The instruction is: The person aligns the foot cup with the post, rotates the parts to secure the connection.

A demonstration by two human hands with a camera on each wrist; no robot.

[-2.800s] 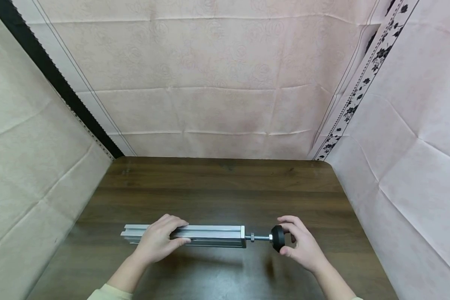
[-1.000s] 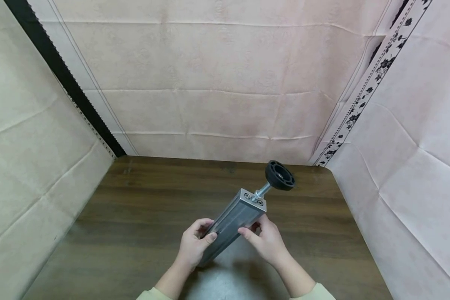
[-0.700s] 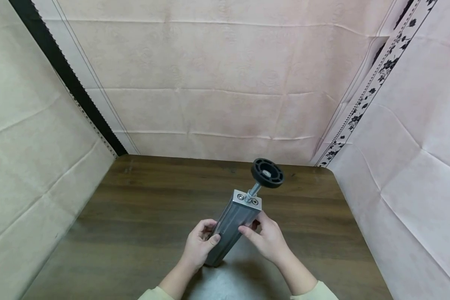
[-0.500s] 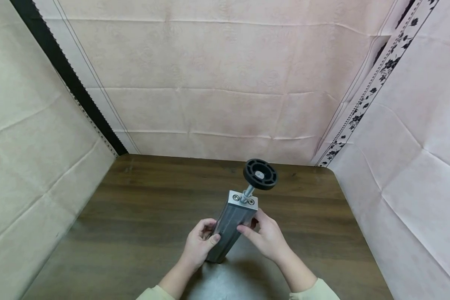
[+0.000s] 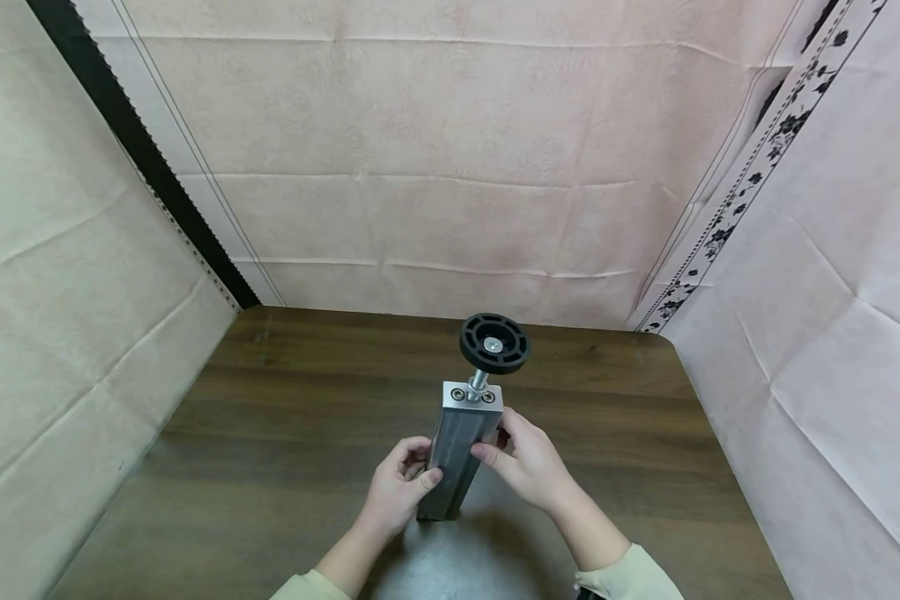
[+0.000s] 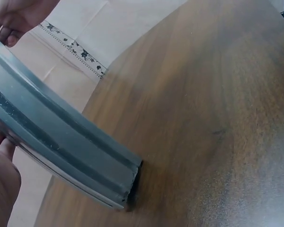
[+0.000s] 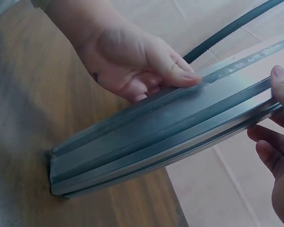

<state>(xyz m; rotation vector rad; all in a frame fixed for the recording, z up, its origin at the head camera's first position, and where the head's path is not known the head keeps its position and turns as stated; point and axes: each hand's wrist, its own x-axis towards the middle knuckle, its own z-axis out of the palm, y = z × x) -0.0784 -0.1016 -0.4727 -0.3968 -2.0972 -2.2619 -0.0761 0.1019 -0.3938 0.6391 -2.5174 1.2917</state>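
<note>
Both hands hold a silver-grey aluminium profile (image 5: 461, 450), which stands nearly upright, leaning slightly right at its top in the head view. A levelling foot (image 5: 494, 343) with a round black base and a threaded stem rises from its end plate (image 5: 472, 395), between two screws. My left hand (image 5: 397, 487) grips the profile's left side, thumb in front. My right hand (image 5: 528, 462) pinches the right side higher up, thumb on the front face. The grooved lower end (image 6: 123, 184) meets the tabletop in the left wrist view. Fingers behind the profile are partly hidden.
The brown wood-grain table (image 5: 307, 400) has rounded far corners. Pale creased cloth (image 5: 450, 167) hangs behind it and along both sides. A black strip (image 5: 150, 167) runs down the left corner, and a floral border (image 5: 757, 167) down the right.
The profile was level, with my right hand at its black foot. My right hand has moved onto the profile, which has turned foot-up and since swung left towards upright.
</note>
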